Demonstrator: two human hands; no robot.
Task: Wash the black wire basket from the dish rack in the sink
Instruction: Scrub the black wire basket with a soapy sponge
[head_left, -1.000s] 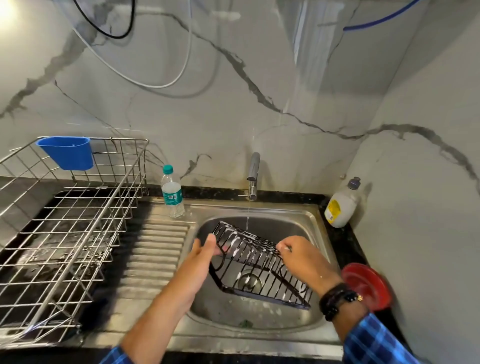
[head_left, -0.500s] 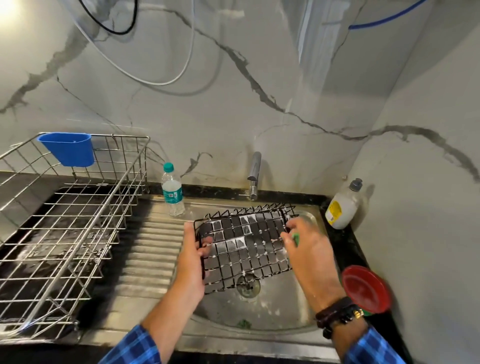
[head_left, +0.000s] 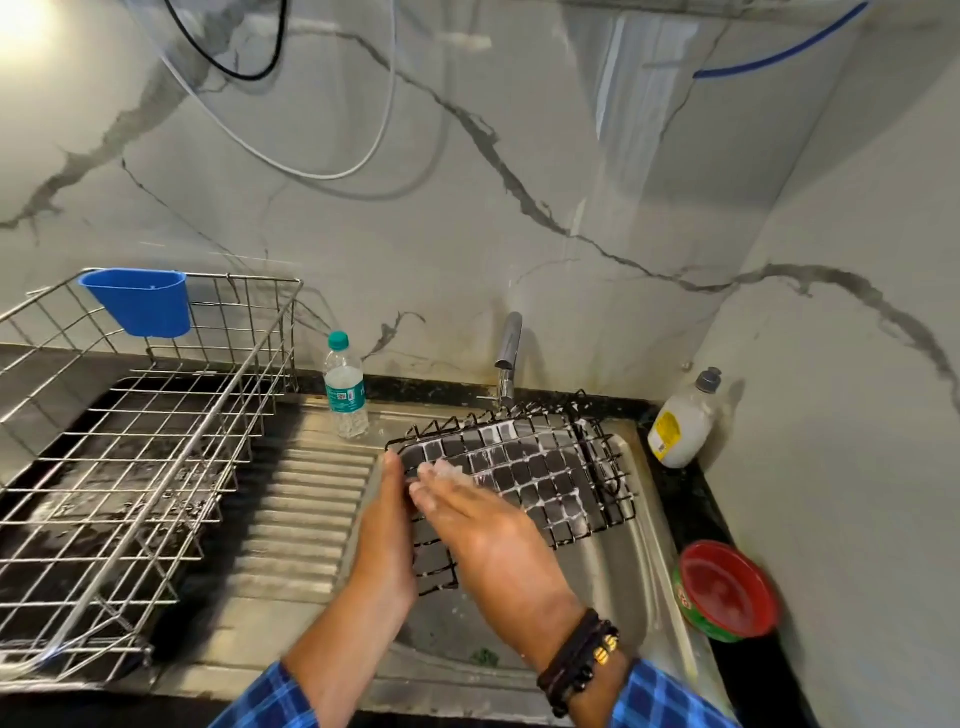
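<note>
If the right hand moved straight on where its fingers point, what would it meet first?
The right hand would probably meet the left hand holding the black wire basket's left edge; depth is unclear.

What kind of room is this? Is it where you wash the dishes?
Most likely a home kitchen. There is a steel sink with a tap, a wire dish rack beside it, and a soap bottle by the wall. The left hand holds a soapy basket over the sink.
</note>
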